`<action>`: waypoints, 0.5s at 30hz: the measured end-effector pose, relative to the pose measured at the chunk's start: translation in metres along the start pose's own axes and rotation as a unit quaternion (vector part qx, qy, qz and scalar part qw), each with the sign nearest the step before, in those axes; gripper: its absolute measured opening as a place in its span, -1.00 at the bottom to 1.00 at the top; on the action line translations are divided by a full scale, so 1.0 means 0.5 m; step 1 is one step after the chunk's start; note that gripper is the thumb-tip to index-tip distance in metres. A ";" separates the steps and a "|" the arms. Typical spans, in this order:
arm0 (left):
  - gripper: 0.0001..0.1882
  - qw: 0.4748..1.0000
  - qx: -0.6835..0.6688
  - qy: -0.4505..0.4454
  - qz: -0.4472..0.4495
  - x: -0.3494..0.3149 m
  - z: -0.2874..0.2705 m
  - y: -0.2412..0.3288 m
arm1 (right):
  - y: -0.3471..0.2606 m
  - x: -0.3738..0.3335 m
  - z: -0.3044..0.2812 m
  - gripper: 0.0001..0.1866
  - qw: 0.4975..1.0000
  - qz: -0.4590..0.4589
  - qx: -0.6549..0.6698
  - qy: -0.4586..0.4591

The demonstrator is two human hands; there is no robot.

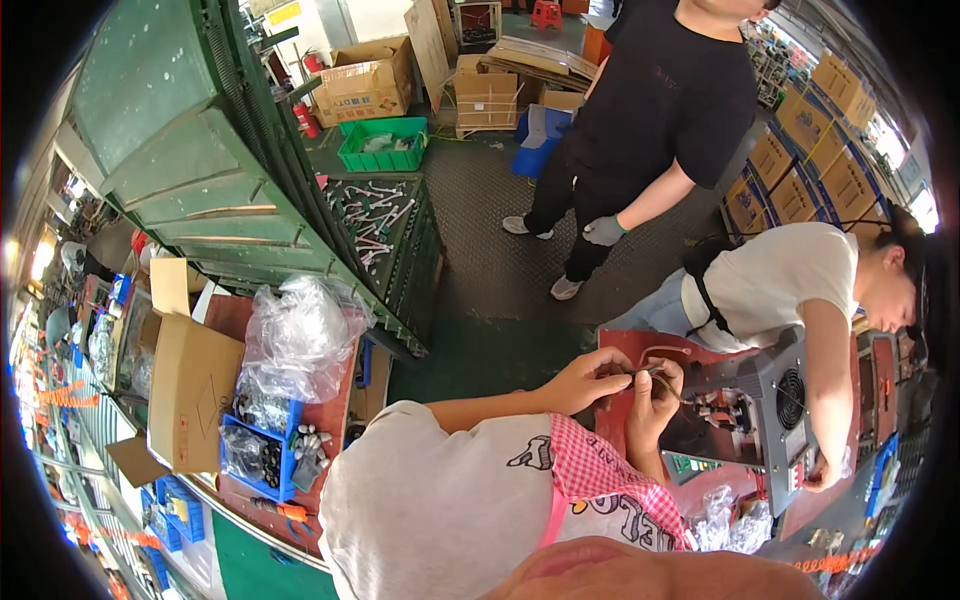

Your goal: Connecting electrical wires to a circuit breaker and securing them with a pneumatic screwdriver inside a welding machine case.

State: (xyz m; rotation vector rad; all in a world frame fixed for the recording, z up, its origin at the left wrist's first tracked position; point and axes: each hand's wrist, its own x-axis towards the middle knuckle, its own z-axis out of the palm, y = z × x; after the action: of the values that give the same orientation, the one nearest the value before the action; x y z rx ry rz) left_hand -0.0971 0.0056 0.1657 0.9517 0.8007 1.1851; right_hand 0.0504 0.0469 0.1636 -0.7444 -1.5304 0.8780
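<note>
Fingers of the left hand and right hand are bent into close pinches on a thin dark cord-like piece, just right of the frame's centre; its ends are too small to make out; a thin pinkish cord shows against the red tabletop just above it; at the right of the frame stands a grey metal housing with a round black fan, a co-worker's bare hand at its lower edge; good handling here would probably mean gripping near the working point, one hand steadying while the other makes small turns; light pressure should spare the piece from kinking; holding it clear of the housing seems wise, since a snag could tug it loose.
</note>
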 end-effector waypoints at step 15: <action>-0.82 0.995 0.051 0.049 -0.073 -0.008 -0.247 -0.051 | 0.136 -0.060 0.174 -0.79 0.845 0.438 0.305 0.019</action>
State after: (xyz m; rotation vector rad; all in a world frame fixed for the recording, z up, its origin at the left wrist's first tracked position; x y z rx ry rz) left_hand -0.1991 0.0214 0.0931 0.9075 1.0008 1.0787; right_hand -0.0330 0.0459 0.0850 -0.9638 -0.7180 1.9005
